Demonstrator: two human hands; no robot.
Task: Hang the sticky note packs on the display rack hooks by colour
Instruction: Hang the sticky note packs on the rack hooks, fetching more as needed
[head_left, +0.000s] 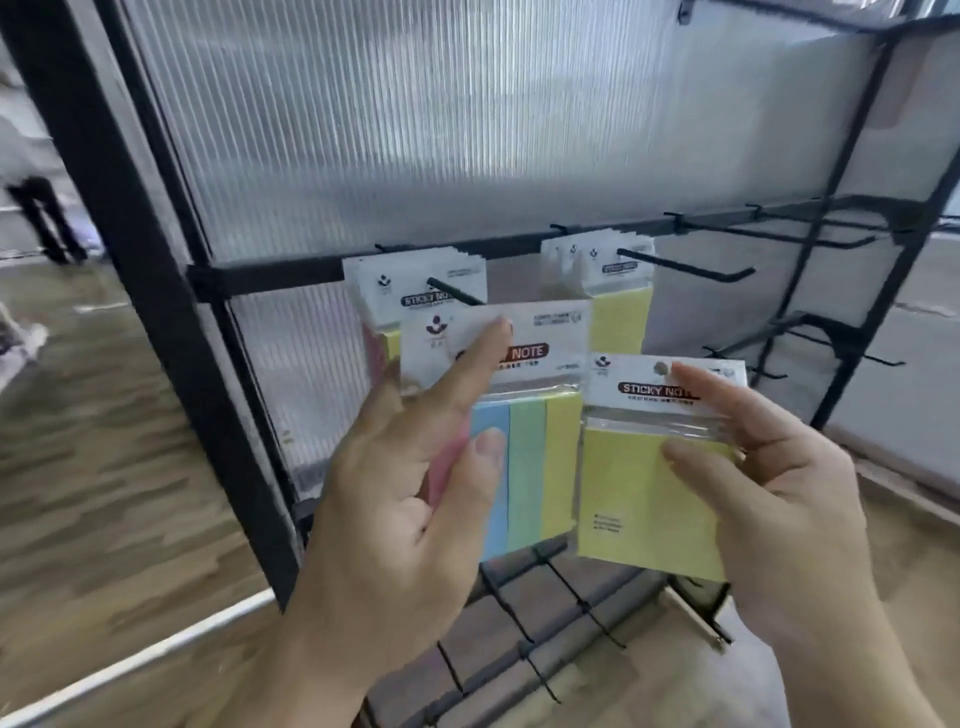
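left hand raised, thumb+fingers pinching multicolour pack; right hand pinching yellow pack, both before black display rack, wood floor below

"STICKY NOTE" reads on hung pack centre frame, "NOTE" on multicolour pack, "STICKY NO" on yellow pack lower right.

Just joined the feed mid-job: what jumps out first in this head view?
Two packs held up centre frame: the left hand holds a multicolour pack, the right hand a yellow pack beside it. Behind them, a mixed-colour stack and a yellow stack already hang on the rack's rail; bare hooks stretch away to the right.
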